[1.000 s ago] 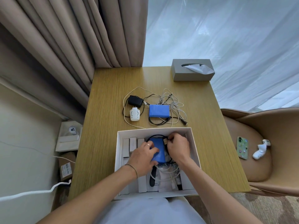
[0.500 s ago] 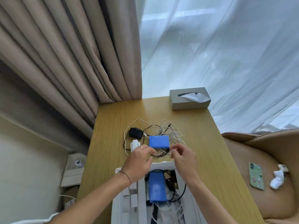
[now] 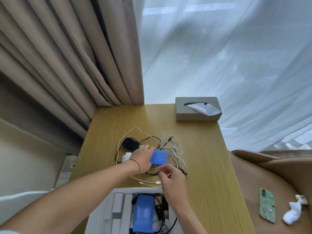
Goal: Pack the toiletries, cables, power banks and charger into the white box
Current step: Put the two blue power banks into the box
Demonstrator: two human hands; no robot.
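The white box [image 3: 108, 215] is sitting at the tabletop's near edge, already holding 1 blue power bank [image 3: 143, 215] beside some grey cartons and black cable. I am watching the left hand [image 3: 143, 157] gripping the 2nd blue power bank [image 3: 159, 157] mid-table. The right hand [image 3: 170, 179] is hovering just beside it, fingers curled, seemingly holding nothing. The black charger [image 3: 130, 143], white adapter [image 3: 126, 157] and tangled cables [image 3: 172, 147] are still waiting outside.

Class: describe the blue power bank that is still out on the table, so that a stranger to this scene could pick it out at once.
Start at the grey tissue box at the table's far right corner, then come nearer to the cable tangle mid-table. The blue power bank sits there, gripped by the left hand; its twin already lies inside the white box.
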